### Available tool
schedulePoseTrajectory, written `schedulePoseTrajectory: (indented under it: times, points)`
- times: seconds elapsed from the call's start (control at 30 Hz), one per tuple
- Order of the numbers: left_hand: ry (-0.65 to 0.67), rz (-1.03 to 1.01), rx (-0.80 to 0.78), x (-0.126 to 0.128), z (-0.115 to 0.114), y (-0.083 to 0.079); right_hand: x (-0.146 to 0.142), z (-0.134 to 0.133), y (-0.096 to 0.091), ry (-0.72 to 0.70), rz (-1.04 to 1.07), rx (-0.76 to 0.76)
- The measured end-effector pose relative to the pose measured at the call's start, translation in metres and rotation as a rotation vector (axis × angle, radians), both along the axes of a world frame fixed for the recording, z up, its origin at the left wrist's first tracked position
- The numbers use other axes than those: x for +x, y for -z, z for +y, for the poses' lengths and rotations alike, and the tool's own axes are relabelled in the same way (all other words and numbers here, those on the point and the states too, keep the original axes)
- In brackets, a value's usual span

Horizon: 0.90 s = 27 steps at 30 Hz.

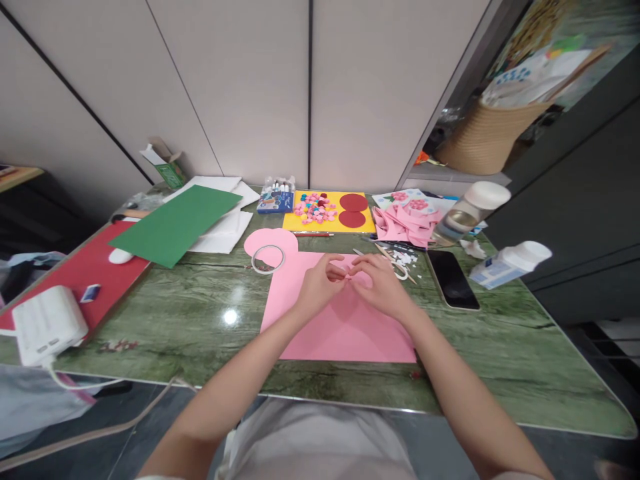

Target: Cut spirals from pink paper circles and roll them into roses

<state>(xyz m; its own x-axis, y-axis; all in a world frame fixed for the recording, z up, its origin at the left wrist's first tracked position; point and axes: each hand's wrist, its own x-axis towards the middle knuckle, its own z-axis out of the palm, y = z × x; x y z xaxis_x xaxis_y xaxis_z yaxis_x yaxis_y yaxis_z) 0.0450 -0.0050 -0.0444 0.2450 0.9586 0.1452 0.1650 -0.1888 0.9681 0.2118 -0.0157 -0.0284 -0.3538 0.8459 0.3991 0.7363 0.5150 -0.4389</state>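
Centrally, we are pinching a tiny pink paper-like piece (349, 277) between the curled fingertips of our left hand (324, 283) and right hand (379, 283), over the rectangular pink paper sheet (335, 337), light pressure probably serving best.

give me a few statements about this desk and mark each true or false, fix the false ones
1. The left hand and right hand are close together over the large pink sheet. True.
2. The phone lies left of that sheet. False: the phone lies to its right.
3. Two dark red circles lie on the yellow sheet. True.
4. The left hand holds the tape roll. False: the tape roll lies apart from both hands.
5. The green sheet overlaps white paper. True.
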Motion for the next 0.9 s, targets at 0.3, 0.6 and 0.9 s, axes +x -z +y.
schedulePoseTrajectory:
  times: [0.3,0.6,0.9]
  points:
    - [0.04,0.05,0.048,0.0,-0.002,-0.001,0.0,-0.001,-0.001,-0.003,-0.116,0.06]
    - [0.076,-0.402,-0.281,-0.001,0.007,-0.002,-0.001,0.0,-0.005,-0.007,0.196,-0.033]
    - [-0.009,-0.034,-0.009,0.001,0.001,0.0,-0.001,-0.001,0.002,0.039,-0.038,0.025]
